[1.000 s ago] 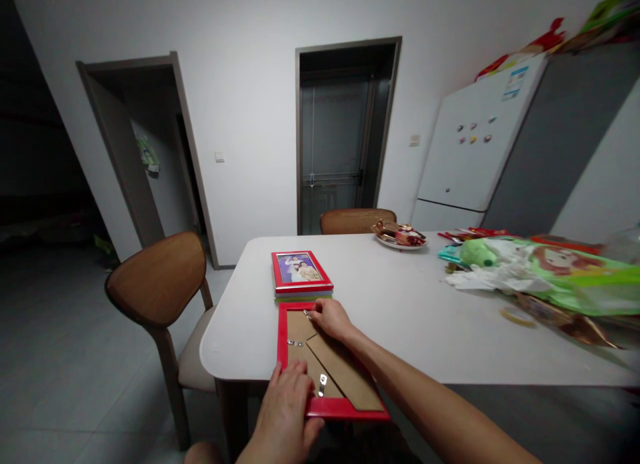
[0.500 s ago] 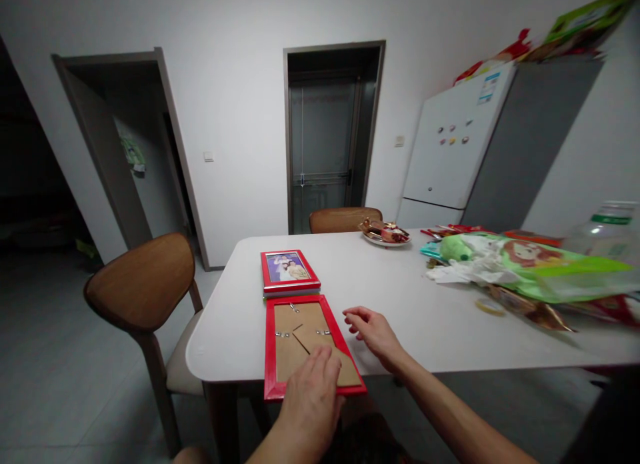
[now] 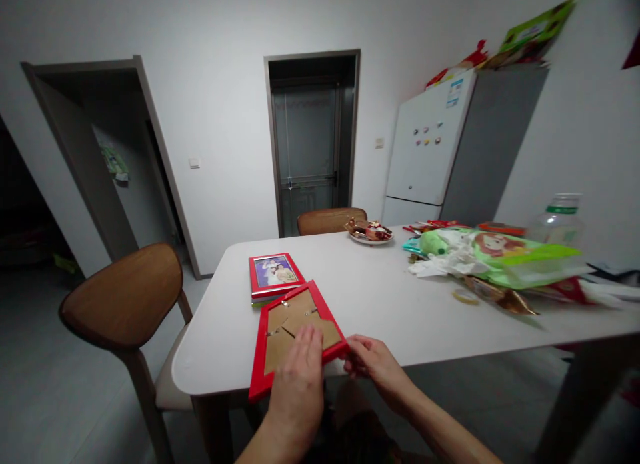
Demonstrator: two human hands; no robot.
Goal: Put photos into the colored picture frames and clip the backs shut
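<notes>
Near a framed photo (image 3: 276,271), we hold a red frame (image 3: 300,309), backing up, at the tabletop's (image 3: 385,304) near edge.
Our left hand (image 3: 299,377) lays extended fingers on it, thumb hidden, so we cannot tell whether it grips; our right hand (image 3: 373,362) pinches the near right corner; the fridge label (image 3: 455,93) is too small to read.

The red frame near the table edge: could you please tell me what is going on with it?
A person has the red frame back side up at the near edge of the white table. The fingers of the left hand lie on its brown backing, and the right hand holds its near right corner. Just beyond, another red frame lies picture side up. A green bag lies farther to the right.
</notes>
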